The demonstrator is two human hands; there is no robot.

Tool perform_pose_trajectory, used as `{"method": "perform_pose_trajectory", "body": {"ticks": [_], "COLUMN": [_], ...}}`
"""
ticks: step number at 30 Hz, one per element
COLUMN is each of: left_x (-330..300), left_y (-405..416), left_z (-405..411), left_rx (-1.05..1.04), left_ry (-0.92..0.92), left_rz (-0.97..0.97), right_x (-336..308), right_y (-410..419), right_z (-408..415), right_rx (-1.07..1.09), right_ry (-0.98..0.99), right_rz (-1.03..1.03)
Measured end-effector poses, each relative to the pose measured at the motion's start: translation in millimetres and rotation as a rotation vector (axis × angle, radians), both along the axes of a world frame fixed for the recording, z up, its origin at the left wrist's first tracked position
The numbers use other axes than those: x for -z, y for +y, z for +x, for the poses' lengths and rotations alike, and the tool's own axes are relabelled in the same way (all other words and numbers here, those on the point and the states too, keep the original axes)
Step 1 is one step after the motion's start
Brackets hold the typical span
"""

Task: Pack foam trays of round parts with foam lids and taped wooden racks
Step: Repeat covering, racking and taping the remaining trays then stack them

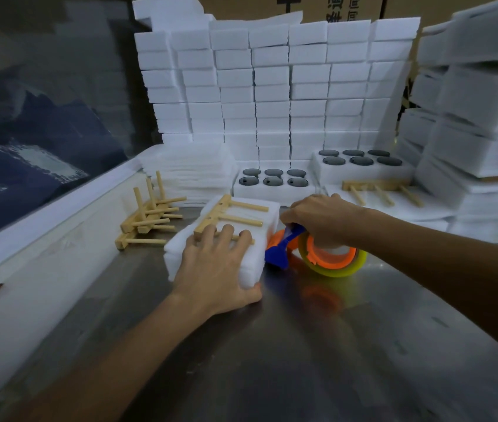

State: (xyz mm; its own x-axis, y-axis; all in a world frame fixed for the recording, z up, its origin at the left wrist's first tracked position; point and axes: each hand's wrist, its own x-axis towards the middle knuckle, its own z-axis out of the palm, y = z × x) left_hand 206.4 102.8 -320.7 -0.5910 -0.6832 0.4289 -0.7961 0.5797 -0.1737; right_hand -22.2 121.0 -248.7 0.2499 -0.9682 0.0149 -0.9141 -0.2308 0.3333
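A white foam tray with its foam lid [250, 263] lies on the steel table in the middle. A wooden rack [235, 213] with pegs rests on top of it. My left hand [217, 266] presses down on the lid and the rack's near end, fingers spread, thumb at the near edge. My right hand [322, 219] grips an orange and blue tape dispenser [318, 249] with a yellowish roll, held against the tray's right side.
Loose wooden racks [147, 217] lie at the left. Two open foam trays with dark round parts [273, 178] [360, 158] stand behind, one rack [378, 188] lying in front of the right one. Foam lids [190, 166] are piled at the back left, stacked foam blocks [272, 86] behind and right.
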Motion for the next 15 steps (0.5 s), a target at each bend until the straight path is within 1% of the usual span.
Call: {"method": "perform_pose_trajectory", "body": {"ticks": [3,6,9,13,15], "left_x": [1,0,-1,-1,-1], "left_y": [0,1,2,0,1], "left_z": [0,0,1,1,1], "left_rx": [-0.001,-0.001,0.004,0.008,0.003], "left_ry": [0.001,0.005,-0.002,-0.003,-0.005], "left_rz": [-0.005,0.001,0.017,0.040,0.047], "right_x": [-3,-7,-6,3,5], "right_y": [-5,-7,-4,3,4], "right_z": [-1,-2,-2,1,1], "right_rx": [0.026,0.011,-0.032,-0.105,-0.107], "right_ry": [-0.039,-0.036,0.033,0.190,0.208], "right_rz": [0.063,0.087,0.062,-0.044,-0.058]}}
